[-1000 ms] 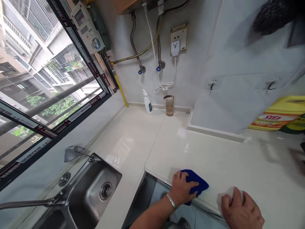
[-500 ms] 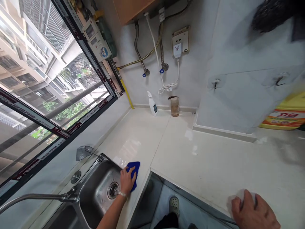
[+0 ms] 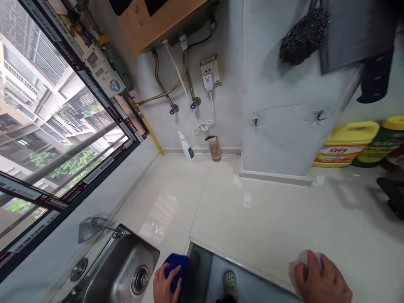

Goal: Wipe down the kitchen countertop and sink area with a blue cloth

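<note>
One yellow jug [image 3: 349, 136] labelled 立白; left fingers [image 3: 173, 274] clutch blue cloth [image 3: 182, 266]; right fingers [image 3: 313, 264] parted on counter [image 3: 268, 227].

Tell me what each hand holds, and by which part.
The left hand holds a blue cloth, its fingers spread over the cloth's near side. The right hand, on the counter, holds nothing visible.

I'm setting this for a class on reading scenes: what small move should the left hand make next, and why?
Perhaps shift the left hand and the blue cloth slightly toward the sink: the cloth sits bunched at the edge of the counter and seems to overhang it.
</note>
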Demonstrator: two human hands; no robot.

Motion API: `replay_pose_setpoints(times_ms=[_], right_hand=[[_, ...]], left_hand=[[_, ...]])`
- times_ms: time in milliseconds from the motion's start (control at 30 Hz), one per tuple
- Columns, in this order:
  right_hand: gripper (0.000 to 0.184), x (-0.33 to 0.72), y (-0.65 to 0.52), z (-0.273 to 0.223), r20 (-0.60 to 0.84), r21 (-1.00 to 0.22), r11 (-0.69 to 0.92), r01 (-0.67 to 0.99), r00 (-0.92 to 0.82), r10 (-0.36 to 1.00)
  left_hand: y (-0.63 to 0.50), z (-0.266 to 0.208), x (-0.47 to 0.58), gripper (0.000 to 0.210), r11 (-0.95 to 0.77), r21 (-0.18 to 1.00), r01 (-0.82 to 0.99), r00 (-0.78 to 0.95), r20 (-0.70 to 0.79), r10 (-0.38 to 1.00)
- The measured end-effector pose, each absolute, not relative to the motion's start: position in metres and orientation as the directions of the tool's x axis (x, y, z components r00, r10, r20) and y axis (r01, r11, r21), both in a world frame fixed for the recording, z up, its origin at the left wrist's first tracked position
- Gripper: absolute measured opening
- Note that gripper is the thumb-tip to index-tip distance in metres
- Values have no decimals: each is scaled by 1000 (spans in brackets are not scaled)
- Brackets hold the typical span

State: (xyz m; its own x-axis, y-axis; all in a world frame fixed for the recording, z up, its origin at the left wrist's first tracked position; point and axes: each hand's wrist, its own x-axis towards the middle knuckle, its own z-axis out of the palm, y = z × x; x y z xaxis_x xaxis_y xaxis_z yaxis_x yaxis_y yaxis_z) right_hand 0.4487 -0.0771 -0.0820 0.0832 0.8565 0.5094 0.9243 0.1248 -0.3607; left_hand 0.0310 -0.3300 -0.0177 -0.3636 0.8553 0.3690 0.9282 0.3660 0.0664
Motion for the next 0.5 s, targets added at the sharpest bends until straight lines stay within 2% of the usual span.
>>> replay_pose_setpoints(times_ms=[100,233,500], right_hand=[[58,448,-78,-82,500,-301,124,945,46,865],[63,447,-78,-80,482,-348,128,929,60,874],[45,441,-71,-71,448,-337,105,936,61,892]], left_hand=[[-278,-8,30,30,456,153,877,-480,343,808],[-209,4,21,35,648,179,740,-669,294,682],[-106,12,7,44,654,185,733,-679,249,691]])
